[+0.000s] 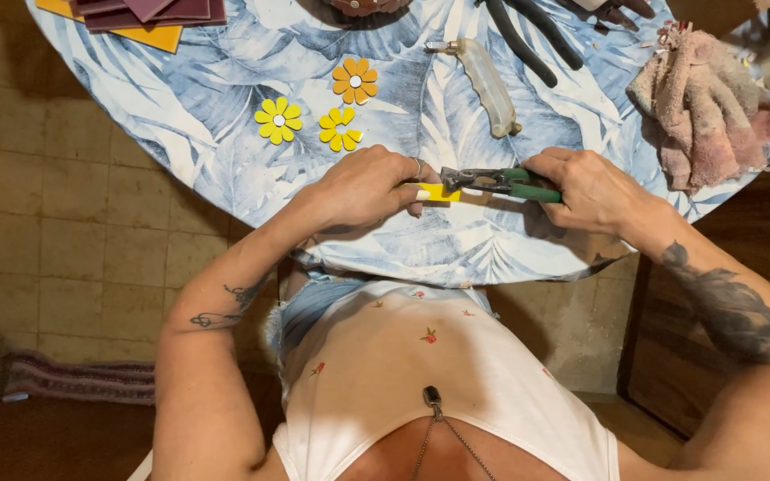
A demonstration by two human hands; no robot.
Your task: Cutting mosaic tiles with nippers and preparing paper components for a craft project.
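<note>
Head view: nippers biting a yellow tile piece at the counter's near edge.
Left hand (pixel 363 187) pinches the yellow tile piece (pixel 438 192); right hand (pixel 585 189) is closed round the green-handled nippers (pixel 496 183). A steady, shallow bite should break cleanest. Beyond lie tile flowers (pixel 314 111) on the leaf-print counter (pixel 225 134), a pink rag (pixel 706 102); tiled floor (pixel 64 240) below.
</note>
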